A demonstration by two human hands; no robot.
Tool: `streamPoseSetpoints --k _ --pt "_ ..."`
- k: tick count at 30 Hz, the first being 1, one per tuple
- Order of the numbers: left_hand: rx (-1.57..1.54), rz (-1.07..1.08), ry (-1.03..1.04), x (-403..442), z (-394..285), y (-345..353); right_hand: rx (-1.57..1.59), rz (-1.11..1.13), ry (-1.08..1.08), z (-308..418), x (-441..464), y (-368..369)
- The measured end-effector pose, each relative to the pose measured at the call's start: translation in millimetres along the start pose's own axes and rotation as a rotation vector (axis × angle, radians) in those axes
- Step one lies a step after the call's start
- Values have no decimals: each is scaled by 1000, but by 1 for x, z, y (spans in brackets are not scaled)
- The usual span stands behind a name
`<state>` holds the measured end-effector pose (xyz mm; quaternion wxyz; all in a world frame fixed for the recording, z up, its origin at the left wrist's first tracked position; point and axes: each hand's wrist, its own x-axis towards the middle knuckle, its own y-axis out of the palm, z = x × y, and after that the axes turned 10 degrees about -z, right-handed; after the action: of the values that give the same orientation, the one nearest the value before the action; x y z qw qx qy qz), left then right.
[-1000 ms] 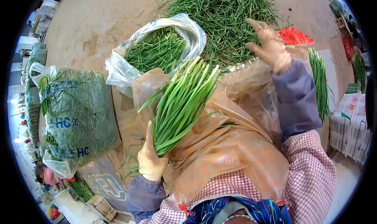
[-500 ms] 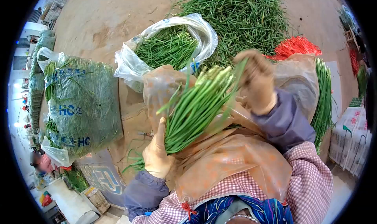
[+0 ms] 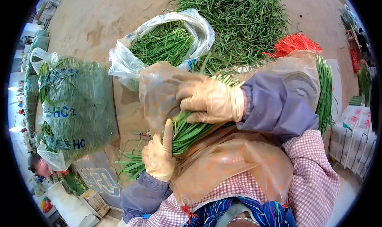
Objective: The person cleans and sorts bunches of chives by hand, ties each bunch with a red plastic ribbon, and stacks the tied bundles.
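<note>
A bunch of long green stalks [image 3: 185, 135] lies across my lap, its leafy ends trailing out to the left and its pale ends up to the right. My left hand [image 3: 159, 157], in a pale glove, is wrapped round the lower part with its index finger pointing up. Over the upper part lies my right hand [image 3: 209, 99], also gloved, its fingers apart and reaching left across the stalks. The palm side of that hand is hidden. An orange-dotted translucent apron [image 3: 234, 159] covers my knees beneath the bunch.
An open plastic bag [image 3: 119, 60] of green stalks stands ahead, beside a loose green heap [image 3: 246, 20]. Red ties [image 3: 296, 44] lie at the right, near more stalks [image 3: 325, 91]. A full wrapped bag [image 3: 79, 107] stands left. White crates [image 3: 352, 135] are at far right.
My right hand has come down from the upper right onto the bunch. The bunch has tilted lower, and its leafy ends now stick out left past my left hand.
</note>
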<state>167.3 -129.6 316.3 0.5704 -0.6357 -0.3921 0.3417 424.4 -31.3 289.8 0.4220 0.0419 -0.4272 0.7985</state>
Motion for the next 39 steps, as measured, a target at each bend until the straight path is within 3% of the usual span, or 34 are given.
streamPoseSetpoints --k 4,6,9,10,12,14,16,18,19,20,21,22,24,26,28,31,34,36,39 --pt "-152 -55 -22 -1 5 -1 384 -110 186 3 -7 9" --pt "-224 -95 -12 -2 10 0 591 -145 441 8 -14 3" --pt "-290 -105 -37 -4 10 4 1039 -410 847 17 -19 -10" --pt "-302 -101 -53 -6 10 5 1042 -548 868 17 -17 -19" --pt "-259 -126 -52 -10 10 12 1421 -675 860 -6 -40 -35" --pt "-176 -89 -66 -11 8 13 1125 -837 868 -16 -53 -66" --pt "-149 -87 -54 -13 9 15 626 -923 752 -48 -85 -102" --pt "-113 -62 -37 -12 9 13 -83 -919 863 -87 -105 -115" --pt "-96 -59 -34 -12 9 13 -448 -501 962 -76 -100 -122" --pt "-82 -56 -29 -10 8 12 -744 -419 666 -76 -101 -110" --pt "-69 -45 -22 -9 7 11 -571 -374 636 -49 -71 -101" --pt "-57 -34 -14 -8 5 11 -353 -377 404 -33 -51 -87" --pt "-32 -55 10 -7 3 10 -68 -277 207 -3 -21 -47" --pt "-18 -77 32 -7 4 9 -117 -32 166 10 1 -10" --pt "-61 -78 10 -6 2 3 -174 -18 114 10 9 21" --pt "-158 -133 1 -12 8 1 339 -192 90 6 2 21" --pt "-239 -164 -15 -16 12 5 1128 -347 848 20 -6 -3" --pt "-239 -153 -35 -17 12 7 1188 -489 1000 4 -15 -30" --pt "-265 -175 -59 -19 14 18 1190 -705 828 -16 -47 -74"
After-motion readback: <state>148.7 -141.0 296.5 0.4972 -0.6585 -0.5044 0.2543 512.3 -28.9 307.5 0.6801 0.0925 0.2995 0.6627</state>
